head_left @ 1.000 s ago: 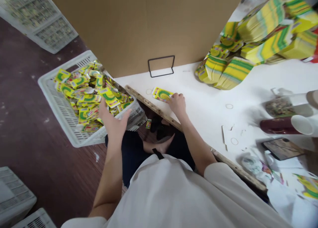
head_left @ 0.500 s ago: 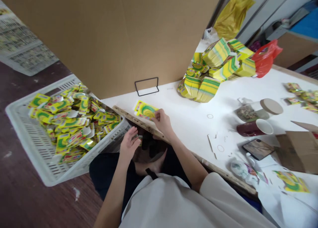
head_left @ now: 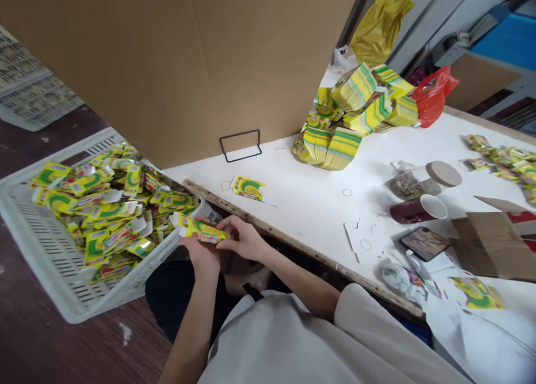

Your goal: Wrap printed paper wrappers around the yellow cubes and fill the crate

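Carton (head_left: 205,230), yellow and green with white flaps at its left end, is held up near the white crate (head_left: 100,301) heaped with similar cartons (head_left: 109,211). Fingers of the left hand (head_left: 204,257) grasp it from below; fingers of the right hand (head_left: 243,240) grasp its right end. A single flat packet (head_left: 248,188) lies on the bench (head_left: 301,205).

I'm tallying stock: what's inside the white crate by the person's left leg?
The crate holds a loose heap of yellow-and-green cartons. The heap covers whatever lies beneath its top layer, and the cardboard hides the crate's far corner.
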Available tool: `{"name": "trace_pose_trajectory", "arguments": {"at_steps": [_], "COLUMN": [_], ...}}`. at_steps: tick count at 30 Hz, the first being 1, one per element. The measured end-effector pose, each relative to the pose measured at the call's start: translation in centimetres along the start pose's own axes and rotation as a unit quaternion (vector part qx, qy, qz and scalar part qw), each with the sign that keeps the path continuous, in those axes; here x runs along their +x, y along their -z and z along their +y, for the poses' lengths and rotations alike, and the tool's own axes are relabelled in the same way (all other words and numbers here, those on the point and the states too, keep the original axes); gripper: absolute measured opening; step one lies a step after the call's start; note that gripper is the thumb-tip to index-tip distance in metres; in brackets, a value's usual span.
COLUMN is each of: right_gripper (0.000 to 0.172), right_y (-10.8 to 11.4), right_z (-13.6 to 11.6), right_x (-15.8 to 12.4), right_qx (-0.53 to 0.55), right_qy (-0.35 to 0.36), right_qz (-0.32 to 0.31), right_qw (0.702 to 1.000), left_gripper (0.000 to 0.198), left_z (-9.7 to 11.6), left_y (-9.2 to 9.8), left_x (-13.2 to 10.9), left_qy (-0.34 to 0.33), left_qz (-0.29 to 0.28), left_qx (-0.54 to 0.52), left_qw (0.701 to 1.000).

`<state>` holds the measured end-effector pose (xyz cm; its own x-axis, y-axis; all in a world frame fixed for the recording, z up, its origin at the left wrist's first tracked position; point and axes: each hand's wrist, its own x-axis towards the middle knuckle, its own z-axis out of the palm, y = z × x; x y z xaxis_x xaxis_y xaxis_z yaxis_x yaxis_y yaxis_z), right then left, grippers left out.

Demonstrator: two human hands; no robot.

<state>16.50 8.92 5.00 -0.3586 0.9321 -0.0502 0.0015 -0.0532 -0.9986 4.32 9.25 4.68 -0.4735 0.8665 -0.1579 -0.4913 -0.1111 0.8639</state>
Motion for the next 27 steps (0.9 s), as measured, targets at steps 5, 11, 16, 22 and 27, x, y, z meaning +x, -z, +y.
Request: {"name": "trace_pose_trajectory", "arguments": {"at_steps": [5, 11, 16, 22, 27], "right_gripper": [0.009, 0.016, 0.022, 0.055, 0.076], "right_y": [1.8, 5.2, 5.1, 2.6, 2.1], "right_z": [-0.4, -2.0, -3.2, -2.5, -1.1], "right_x": [0.3, 0.3, -0.5, -1.2, -0.6], "right_qx": [-0.053, -0.279, -0.421, -0.206, 0.147], "right_qy": [0.028, 0.126, 0.215, 0.19, 0.017], "right_qz": [0.041, 0.104, -0.027, 0.148, 0.115], "right_qw": [0.997, 0.946, 0.881, 0.949, 0.982], "left_gripper": [0.044, 0.046, 0.093, 0.057, 0.072], "left_z": [-0.6, 2.1, 4.7, 2.9, 1.7], "left_y": [0.7, 2.6, 3.3, 2.1, 2.3], "left_x": [-0.6, 0.7, 1.1, -1.0, -1.8], "left_qy": [-0.043, -0.127, -0.112, -0.077, -0.165], "left_qz": [0.027, -0.054, -0.274, -0.279, -0.242], "left_qx": [0.072, 0.17, 0.441, 0.565, 0.567], "left_qw": [0.996, 0.976, 0.847, 0.773, 0.77]}}
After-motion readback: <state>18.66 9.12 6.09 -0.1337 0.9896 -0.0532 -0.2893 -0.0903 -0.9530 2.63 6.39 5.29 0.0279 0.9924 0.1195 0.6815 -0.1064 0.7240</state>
